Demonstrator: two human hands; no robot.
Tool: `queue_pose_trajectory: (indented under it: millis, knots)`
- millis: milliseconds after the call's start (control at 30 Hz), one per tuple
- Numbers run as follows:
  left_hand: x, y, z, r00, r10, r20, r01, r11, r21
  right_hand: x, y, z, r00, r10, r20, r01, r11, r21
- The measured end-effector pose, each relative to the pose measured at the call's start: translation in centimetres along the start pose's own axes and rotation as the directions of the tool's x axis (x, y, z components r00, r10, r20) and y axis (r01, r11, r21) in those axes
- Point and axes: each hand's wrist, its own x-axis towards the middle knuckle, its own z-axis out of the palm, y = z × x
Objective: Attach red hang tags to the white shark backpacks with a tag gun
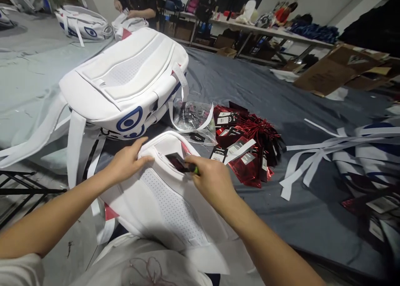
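— Holding anything, those two hands?

— Yes. The left hand (126,163) lies on the upper edge of the white backpack (168,202) nearest the person, its grip closed lightly on the fabric beside the opening. The right hand (211,179) has its grip shut around a small thing with a green tip; what it is I cannot tell. It sits right at the mouth of the bag, touching a dark card (175,161) that sticks out of the opening.

— What is the bag like?

— Smooth white padded material, with a panel of fine perforated mesh down the back and a red patch low on its left side. It rests at the near edge of the tabletop (312,219), against the person's lap.

— And around it?

— A second backpack (125,81) lies just beyond, same white padding, rounded shape, a blue ring-shaped mark on its side and flat white straps hanging off the edge. To the right of both is a crinkled clear plastic bag (193,119) holding dark pieces. Beside that, a heap of shiny red packets with black-and-white tags (246,148). Farther right, loose white straps (325,152) sprawl over the grey cloth.

— Anyone else?

— Another person's hands (129,11) work on a white bag at the far end.
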Motion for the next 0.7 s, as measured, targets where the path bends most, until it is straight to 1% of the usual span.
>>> queue_pose_trajectory:
  millis: [33,67,100,167,267,300,367,433,467,533,600,633,700]
  knots:
    - [-0.1,-0.3,0.0,0.997,-0.03,0.065,0.031,1.0,0.0,0.6,-0.6,0.3,0.993,0.025,0.117,-0.014,0.995,-0.099]
    - [-0.1,-0.4,0.1,0.995,-0.029,0.095,0.029,1.0,0.002,1.2,-1.2,0.7,0.977,0.044,0.208,-0.008,0.985,-0.171]
    - [-0.1,-0.4,0.2,0.995,-0.01,0.096,0.01,1.0,0.006,1.9,-1.8,1.1,0.96,0.053,0.276,0.009,0.976,-0.218]
    - [-0.1,-0.2,0.4,0.997,0.028,0.07,-0.03,0.999,0.018,3.0,-2.6,1.8,0.93,0.043,0.365,0.055,0.966,-0.254]
    - [0.1,-0.2,0.8,0.997,0.04,0.063,-0.043,0.998,0.041,3.3,-3.1,2.2,0.895,0.018,0.445,0.108,0.96,-0.257]
    - [0.2,-0.3,0.8,0.997,0.04,0.063,-0.043,0.998,0.047,3.2,-3.1,2.2,0.893,0.018,0.45,0.117,0.955,-0.271]
    - [0.4,-0.5,0.9,0.997,0.047,0.06,-0.05,0.997,0.051,2.8,-3.1,1.9,0.908,0.033,0.417,0.112,0.941,-0.318]
    - [0.5,-0.7,0.8,0.997,0.049,0.062,-0.052,0.997,0.053,2.9,-3.4,2.0,0.942,0.039,0.333,0.08,0.938,-0.337]
    - [0.4,-0.7,0.7,0.997,0.047,0.068,-0.051,0.997,0.055,3.1,-3.8,2.2,0.956,0.013,0.293,0.081,0.948,-0.307]
    - [0.0,-0.9,0.5,0.996,0.029,0.08,-0.036,0.996,0.083,4.1,-4.6,2.9,0.967,-0.1,0.235,0.147,0.971,-0.188]
    - [-0.3,-1.5,0.4,0.997,0.003,0.082,-0.016,0.988,0.151,5.3,-5.2,3.7,0.945,-0.248,0.212,0.268,0.961,-0.071]
    - [-0.3,-1.9,0.4,0.997,-0.003,0.078,-0.012,0.981,0.191,5.8,-5.1,3.9,0.932,-0.306,0.195,0.319,0.947,-0.038]
    - [-0.1,-3.0,0.5,0.998,0.026,0.054,-0.038,0.969,0.244,6.0,-4.7,3.7,0.91,-0.368,0.188,0.384,0.922,-0.055]
